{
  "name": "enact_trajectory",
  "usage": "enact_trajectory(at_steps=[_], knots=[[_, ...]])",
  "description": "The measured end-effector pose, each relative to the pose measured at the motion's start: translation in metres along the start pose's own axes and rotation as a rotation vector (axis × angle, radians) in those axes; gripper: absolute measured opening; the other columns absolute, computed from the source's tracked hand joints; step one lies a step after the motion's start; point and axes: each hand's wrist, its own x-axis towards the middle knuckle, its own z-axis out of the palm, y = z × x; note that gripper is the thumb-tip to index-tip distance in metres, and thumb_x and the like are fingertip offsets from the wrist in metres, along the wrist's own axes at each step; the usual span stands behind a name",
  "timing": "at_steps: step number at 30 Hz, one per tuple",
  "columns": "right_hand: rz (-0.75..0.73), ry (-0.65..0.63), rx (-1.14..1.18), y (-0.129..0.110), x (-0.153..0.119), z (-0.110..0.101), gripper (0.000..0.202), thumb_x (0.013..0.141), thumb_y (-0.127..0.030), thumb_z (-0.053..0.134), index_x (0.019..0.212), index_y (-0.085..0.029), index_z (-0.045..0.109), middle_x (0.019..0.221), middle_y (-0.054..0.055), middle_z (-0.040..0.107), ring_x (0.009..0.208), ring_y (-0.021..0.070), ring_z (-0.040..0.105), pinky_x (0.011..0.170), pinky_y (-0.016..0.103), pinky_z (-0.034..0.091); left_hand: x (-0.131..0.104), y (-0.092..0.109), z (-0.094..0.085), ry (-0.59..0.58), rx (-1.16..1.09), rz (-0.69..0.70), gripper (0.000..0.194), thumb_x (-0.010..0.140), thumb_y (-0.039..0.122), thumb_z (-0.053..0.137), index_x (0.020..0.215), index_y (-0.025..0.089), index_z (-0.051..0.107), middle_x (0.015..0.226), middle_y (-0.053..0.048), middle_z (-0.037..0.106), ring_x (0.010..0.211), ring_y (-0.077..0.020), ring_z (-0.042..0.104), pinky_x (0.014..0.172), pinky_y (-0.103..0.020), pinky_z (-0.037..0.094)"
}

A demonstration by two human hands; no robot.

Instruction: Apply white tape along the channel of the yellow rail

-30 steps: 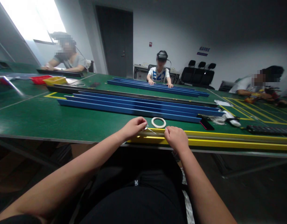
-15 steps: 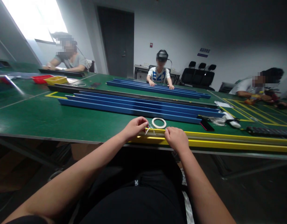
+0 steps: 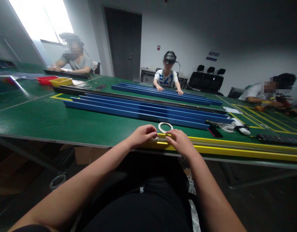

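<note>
Both hands meet over the yellow rail (image 3: pixel 235 150): left hand (image 3: pixel 141 136) pinches a clear tape strip (image 3: pixel 155 138), right hand (image 3: pixel 180 143) presses alongside; tape roll (image 3: pixel 165 127) just beyond. Strip apparently not yet stuck down.

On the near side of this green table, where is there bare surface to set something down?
Bare green table lies left of the left hand, bordered by the nearest long blue rail and the table's front edge. It is crowded around the right hand: yellow rail, white tape ring, dark phone.
</note>
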Motion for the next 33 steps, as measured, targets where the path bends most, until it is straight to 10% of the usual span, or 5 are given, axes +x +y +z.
enact_trajectory(at_steps=[14,21,33], knots=[[-0.087,-0.002,0.183,-0.026,0.028,0.022,0.014,0.087,-0.019,0.053,0.09,-0.02,0.067,0.089,0.005,0.065,0.084,0.0155,0.055,0.075,0.026,0.041,-0.003,0.004,0.002,0.044,0.188,0.096,0.025,0.085,0.039,0.058,0.097,0.019,0.066,0.091,-0.004,0.068,0.08,-0.0156,0.062,0.071,-0.026,0.049],[0.075,-0.015,0.319,-0.012,0.031,0.008,0.025,0.081,-0.013,0.048,0.098,-0.02,0.064,0.088,0.002,0.068,0.074,0.0135,0.058,0.068,0.024,0.041,-0.003,0.006,0.002,0.064,0.538,0.319,0.063,0.072,0.046,0.073,0.128,0.024,0.053,0.132,-0.012,0.054,0.129,-0.03,0.042,0.109,-0.047,0.031],[0.26,0.099,0.48,0.021,0.012,-0.012,0.011,0.081,-0.022,0.039,0.077,-0.022,0.049,0.067,-0.001,0.056,0.065,0.0144,0.049,0.059,0.025,0.034,-0.003,0.008,0.017,-0.141,0.946,0.117,0.073,0.076,0.065,0.058,0.137,0.027,0.041,0.122,-0.009,0.062,0.117,-0.0293,0.053,0.106,-0.05,0.03]])
